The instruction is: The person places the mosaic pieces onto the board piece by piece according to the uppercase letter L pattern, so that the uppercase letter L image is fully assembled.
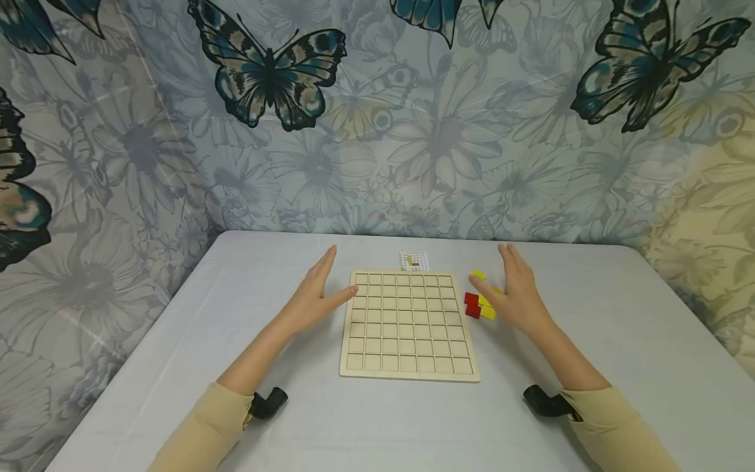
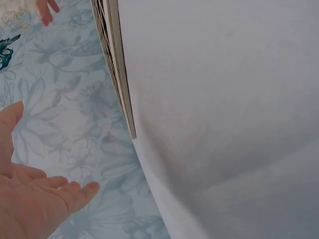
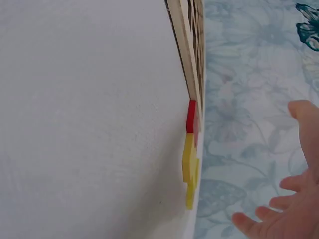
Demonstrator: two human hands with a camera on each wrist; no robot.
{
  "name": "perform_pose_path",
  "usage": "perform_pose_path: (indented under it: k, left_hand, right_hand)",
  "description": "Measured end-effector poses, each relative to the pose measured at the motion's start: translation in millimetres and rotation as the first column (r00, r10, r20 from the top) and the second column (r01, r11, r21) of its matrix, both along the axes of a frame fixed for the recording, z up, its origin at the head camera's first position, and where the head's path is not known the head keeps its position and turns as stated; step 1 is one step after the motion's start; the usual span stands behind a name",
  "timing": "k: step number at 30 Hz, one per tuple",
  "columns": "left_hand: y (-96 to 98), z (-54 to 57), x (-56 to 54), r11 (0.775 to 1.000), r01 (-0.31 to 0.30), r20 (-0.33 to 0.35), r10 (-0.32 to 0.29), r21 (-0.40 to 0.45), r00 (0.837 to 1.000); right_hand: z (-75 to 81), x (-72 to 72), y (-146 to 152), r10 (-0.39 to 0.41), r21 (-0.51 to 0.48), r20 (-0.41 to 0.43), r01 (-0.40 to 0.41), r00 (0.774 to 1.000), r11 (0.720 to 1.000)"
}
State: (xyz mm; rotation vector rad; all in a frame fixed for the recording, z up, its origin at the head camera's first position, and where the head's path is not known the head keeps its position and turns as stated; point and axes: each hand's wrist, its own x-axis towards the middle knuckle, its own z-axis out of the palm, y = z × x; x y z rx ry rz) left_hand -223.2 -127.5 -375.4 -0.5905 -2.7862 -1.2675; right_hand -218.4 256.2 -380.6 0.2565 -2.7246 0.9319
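Both hands are held up with straight fingers, one at each side of a wooden grid board (image 1: pixel 407 378) lying on the table. My left hand (image 1: pixel 315 298) is at the board's left edge, its thumb overlapping that edge in the head view; nothing is in it. My right hand (image 1: pixel 519 298) hangs near a small group of tiles, thumb pointing toward the board, and it too holds nothing. Red tiles (image 1: pixel 472 311) and yellow tiles (image 1: pixel 487 313) lie just right of the board. In the right wrist view a red tile (image 3: pixel 191 116) and a yellow tile (image 3: pixel 188 157) line up beyond the board's edge.
A small printed grid card (image 1: pixel 414 261) with coloured marks lies behind the board. The white-covered table (image 1: pixel 283 426) meets a patterned wall (image 1: pixel 354 177) at its far edge. Each wrist carries a black device (image 1: pixel 545 401) near the sleeve.
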Motion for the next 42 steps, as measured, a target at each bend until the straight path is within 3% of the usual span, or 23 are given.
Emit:
perform_pose_path:
  k: [5, 13, 19, 27, 36, 42]
  left_hand:
    - [-0.7, -1.5, 7.6, 0.997, 0.057, 0.043, -0.059, 0.044, 0.997]
    - [-0.6, -4.9, 15.3, 0.988, 0.137, 0.091, -0.143, 0.068, 0.985]
    - [-2.0, -8.2, 18.1, 0.985, 0.159, 0.148, -0.166, 0.059, 0.975]
    - [-5.4, -13.1, 22.8, 0.984, 0.181, 0.276, -0.175, 0.006, 0.945]
    - [-6.5, -18.5, 25.3, 0.974, 0.22, 0.274, -0.199, -0.05, 0.941]
    - [-6.4, -19.0, 27.5, 0.954, 0.268, 0.279, -0.223, -0.133, 0.934]
  right_hand:
    - [-3.3, 1.5, 4, 0.04, -0.018, 0.01, -0.04, 0.999, 0.999]
    - [-5.8, 7.3, 10, 0.041, -0.068, 0.141, -0.032, 0.989, 0.997]
    - [-10.1, 11.0, 15, 0.042, -0.083, 0.19, -0.027, 0.981, 0.996]
    - [-12.6, 13.9, 20, 0.02, -0.035, 0.242, -0.012, 0.97, 0.999]
    - [-11.9, 17.9, 21, 0.047, -0.039, 0.291, -0.037, 0.956, 0.999]
    - [-13.5, 18.7, 23, 0.04, -0.032, 0.307, -0.032, 0.951, 0.999]
